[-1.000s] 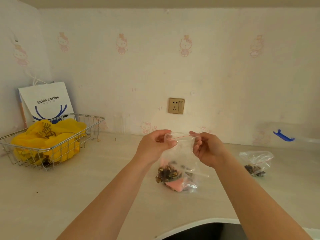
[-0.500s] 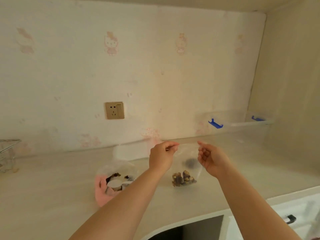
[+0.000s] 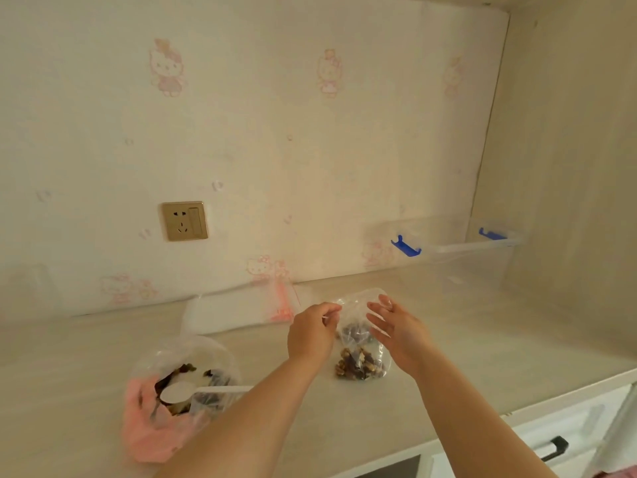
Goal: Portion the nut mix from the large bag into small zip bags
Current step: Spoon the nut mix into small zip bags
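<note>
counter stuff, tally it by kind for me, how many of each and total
Small zip bags filled with nut mix: 2, one in front and one behind it
Large bag of nut mix: 1
White scoop: 1, in the large bag
Stack of empty zip bags: 1
Clear storage bin: 1
Total: 6
</note>
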